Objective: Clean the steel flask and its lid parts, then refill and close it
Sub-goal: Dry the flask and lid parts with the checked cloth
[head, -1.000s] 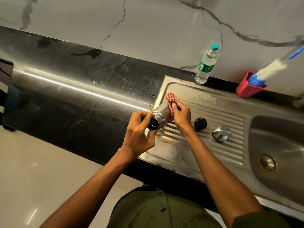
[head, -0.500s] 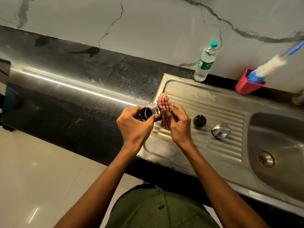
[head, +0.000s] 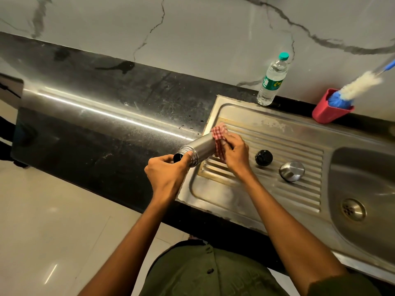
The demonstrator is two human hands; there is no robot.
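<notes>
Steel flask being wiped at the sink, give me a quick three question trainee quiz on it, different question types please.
1. True or false: the steel flask has its lid screwed on.
2. Which hand presses the checked cloth against the flask? A) left hand B) right hand
3. Fill in: the black cap and the steel lid cup rest on the ribbed ____ of the sink.

Key: 1 false, the mouth is open; 2 B; 3 drainboard.
</notes>
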